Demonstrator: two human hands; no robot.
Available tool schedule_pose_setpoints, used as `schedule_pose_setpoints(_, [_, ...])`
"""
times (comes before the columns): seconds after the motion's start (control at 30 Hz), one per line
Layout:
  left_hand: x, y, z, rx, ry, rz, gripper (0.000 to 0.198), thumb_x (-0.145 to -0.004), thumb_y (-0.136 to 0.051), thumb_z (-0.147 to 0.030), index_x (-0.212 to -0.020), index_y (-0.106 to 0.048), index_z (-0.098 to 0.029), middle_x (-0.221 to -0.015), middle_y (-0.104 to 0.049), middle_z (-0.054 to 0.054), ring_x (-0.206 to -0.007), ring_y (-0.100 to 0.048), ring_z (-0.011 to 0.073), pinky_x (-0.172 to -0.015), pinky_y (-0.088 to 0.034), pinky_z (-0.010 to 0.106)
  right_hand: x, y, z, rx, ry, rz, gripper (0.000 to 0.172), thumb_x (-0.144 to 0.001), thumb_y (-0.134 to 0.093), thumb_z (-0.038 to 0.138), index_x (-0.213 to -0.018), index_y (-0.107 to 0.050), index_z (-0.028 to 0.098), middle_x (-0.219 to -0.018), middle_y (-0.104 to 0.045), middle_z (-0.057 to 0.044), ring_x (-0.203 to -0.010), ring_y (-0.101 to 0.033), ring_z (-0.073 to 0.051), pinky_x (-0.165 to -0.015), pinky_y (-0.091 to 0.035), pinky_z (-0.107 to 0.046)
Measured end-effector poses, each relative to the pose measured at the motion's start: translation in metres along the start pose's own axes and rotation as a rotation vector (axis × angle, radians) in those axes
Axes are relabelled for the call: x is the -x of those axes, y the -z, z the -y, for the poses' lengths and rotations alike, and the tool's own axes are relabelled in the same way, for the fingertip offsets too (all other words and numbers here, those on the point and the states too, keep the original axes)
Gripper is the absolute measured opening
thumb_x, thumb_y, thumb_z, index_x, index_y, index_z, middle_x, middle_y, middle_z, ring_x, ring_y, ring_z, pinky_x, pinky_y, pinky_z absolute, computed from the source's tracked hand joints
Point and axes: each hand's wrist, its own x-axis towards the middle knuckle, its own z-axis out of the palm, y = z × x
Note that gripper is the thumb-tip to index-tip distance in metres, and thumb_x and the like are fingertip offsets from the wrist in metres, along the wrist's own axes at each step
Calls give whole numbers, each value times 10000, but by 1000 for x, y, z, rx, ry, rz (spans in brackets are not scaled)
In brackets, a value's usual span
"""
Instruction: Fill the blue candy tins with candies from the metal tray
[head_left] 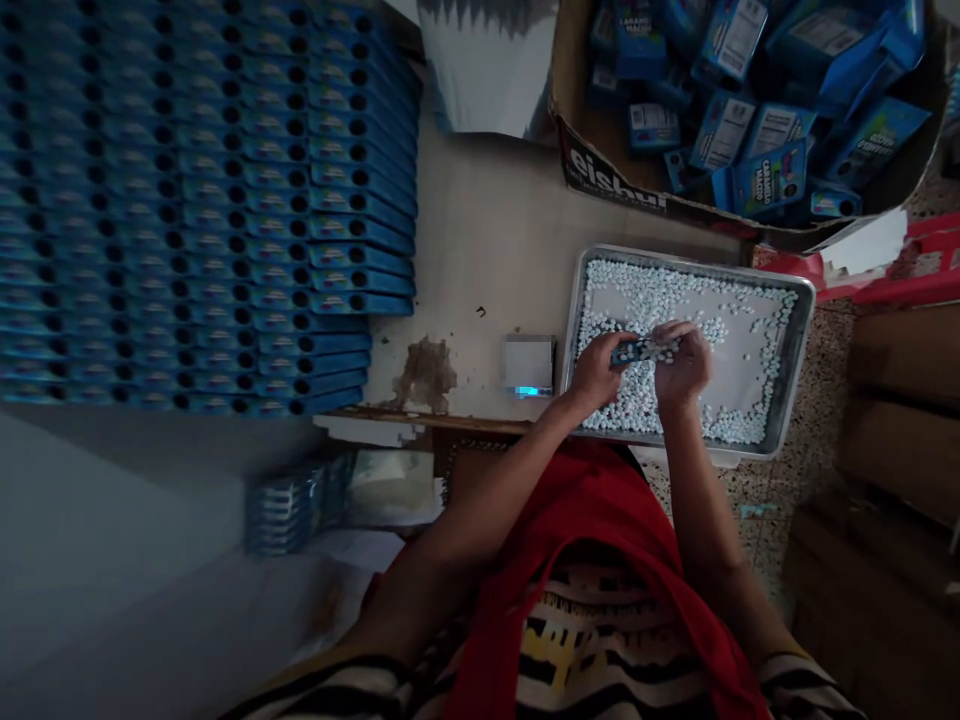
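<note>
Above a metal tray [787, 370], my left hand [598, 372] grips a small blue box [624, 353] at its left end. My right hand [686, 365] is cupped beside the box's other end, its fingers curled over some small pale candies [654, 350]. More of these round white-blue candies [637, 405] lie loose in the tray, thickest on the left and along the edges. My fingers partly hide the box.
Rows of stacked blue boxes [360, 230] fill the table's left side. A small scale [529, 362] with a lit display sits left of the tray. Behind are a cardboard carton [615, 185] of blue boxes and a white container [487, 80]. Brown cartons [900, 430] stand at right.
</note>
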Motion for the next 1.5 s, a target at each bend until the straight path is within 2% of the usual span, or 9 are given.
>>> schedule_pose_setpoints(0.17, [3,-4,5,-72,-32,19,531,-791,-725,28,-1260,-735,-222,-1285,-791,99,-1242,-730,294,-1118,-593,461,19,-5,-15,110,88,37,404,-950,-591,535,-653,-696,282,-795,-651,-34,-858,-625,-225,-908,-517,-392])
schedule_pose_setpoints(0.27, [5,3,13,-93,-76,48,489,-802,-700,17,-1225,-733,-225,-1257,-793,102,-1226,-730,300,-1104,-599,471,34,1,-21,223,79,108,428,-986,-569,561,-717,-754,285,-1120,-775,-54,-1183,-677,-253,-1153,-471,-449])
schedule_pose_setpoints(0.4, [2,20,22,-70,-44,3,560,-788,-601,78,-1236,-726,-234,-1300,-785,81,-1259,-731,271,-1149,-581,461,46,42,-21,270,71,-49,395,-1018,-532,553,-932,-806,281,-1455,-715,-36,-1480,-578,-257,-1299,-372,-505])
schedule_pose_setpoints(0.5, [-2,29,20,-83,-41,19,580,-795,-589,86,-1264,-724,-227,-1340,-777,73,-1301,-718,258,-1177,-566,439,50,89,-20,490,11,-228,333,-987,-585,517,-1014,-780,248,-1282,-763,-71,-1342,-658,-271,-1203,-466,-497])
schedule_pose_setpoints(0.7, [-4,37,11,-208,-85,56,549,-814,-580,83,-1224,-764,-232,-1296,-784,70,-1260,-708,269,-1158,-562,437,69,133,-38,1174,42,137,244,-985,-673,445,-1055,-775,235,-1222,-732,-122,-1220,-666,-313,-1123,-526,-534])
schedule_pose_setpoints(0.97, [1,62,20,-58,72,-3,433,-806,-718,-33,-1191,-794,-213,-1207,-800,51,-1147,-731,245,-1061,-581,363,56,119,-72,1654,218,598,741,-975,-758,586,-1622,-559,284,-1793,-359,-185,-1693,-234,-464,-1318,-284,-669])
schedule_pose_setpoints(1.13, [9,67,29,207,219,35,478,-778,-785,-79,-1242,-779,-195,-1199,-807,33,-1027,-746,187,-963,-601,289,7,112,-85,1689,116,655,428,-1111,-546,478,-1407,-721,224,-1533,-643,-227,-1425,-561,-406,-1167,-425,-554])
schedule_pose_setpoints(1.33, [17,57,26,77,123,-13,467,-776,-797,-39,-1211,-796,-208,-1203,-798,47,-1117,-742,223,-1033,-591,345,-11,85,-55,1296,-109,237,178,-940,-704,314,-1055,-762,191,-982,-790,-81,-892,-691,-260,-857,-514,-361])
schedule_pose_setpoints(1.5, [16,46,18,-115,14,0,427,-832,-786,-31,-1216,-805,-218,-1203,-797,68,-1174,-734,266,-1070,-576,400,12,47,-6,1050,23,430,144,-896,-769,249,-1034,-803,226,-1005,-800,-44,-955,-737,-241,-913,-551,-353])
